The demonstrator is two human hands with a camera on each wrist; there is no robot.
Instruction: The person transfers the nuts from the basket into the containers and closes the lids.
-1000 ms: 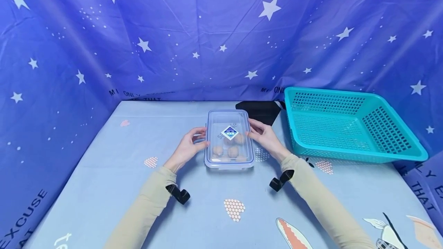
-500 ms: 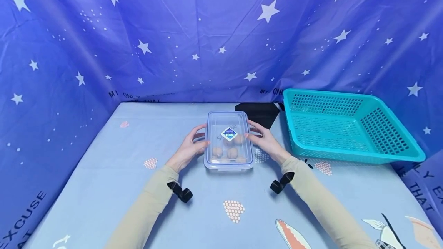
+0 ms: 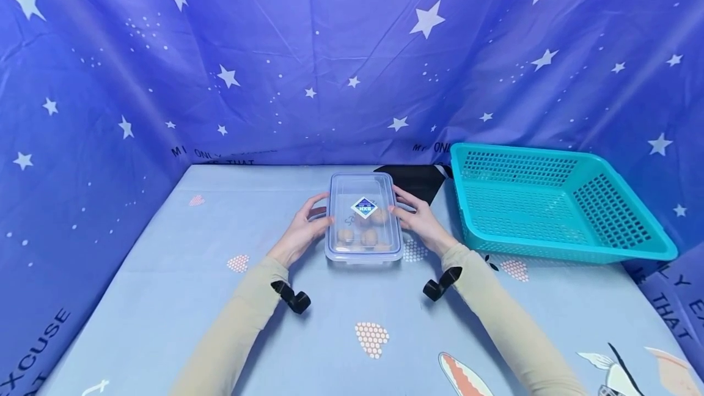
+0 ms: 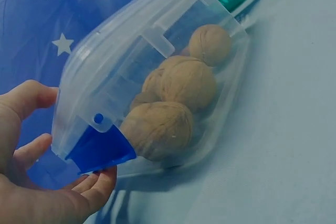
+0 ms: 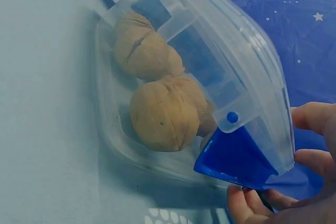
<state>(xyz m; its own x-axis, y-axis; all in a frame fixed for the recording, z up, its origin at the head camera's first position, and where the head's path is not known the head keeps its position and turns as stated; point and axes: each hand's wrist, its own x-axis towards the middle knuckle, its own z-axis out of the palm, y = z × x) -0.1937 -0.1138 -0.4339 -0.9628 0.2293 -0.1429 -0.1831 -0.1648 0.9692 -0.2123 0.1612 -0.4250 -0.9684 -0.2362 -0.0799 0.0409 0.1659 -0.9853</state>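
Observation:
A clear plastic food storage box (image 3: 365,219) with a blue-edged lid and a diamond-shaped blue label is in the middle of the head view. Several walnuts (image 4: 157,129) lie inside it, seen through its wall. My left hand (image 3: 301,229) grips its left side, fingers at the lid's edge and under a blue latch (image 4: 100,150). On the opposite side, my right hand (image 3: 420,219) holds the box in the same way, with fingertips at the lid and beneath another blue latch (image 5: 236,156). Both wrist views show the box close over the tablecloth.
To the right stands a teal perforated plastic basket (image 3: 550,249). A black patch (image 3: 418,181) shows behind the box, near the table's back edge. Light blue printed cloth (image 3: 165,298) covers the table, and a blue star-patterned curtain (image 3: 308,35) surrounds it.
The box, held in both hands, has shifted slightly upward in the head view over the last half second. Both hands keep their grip; the basket stays put.

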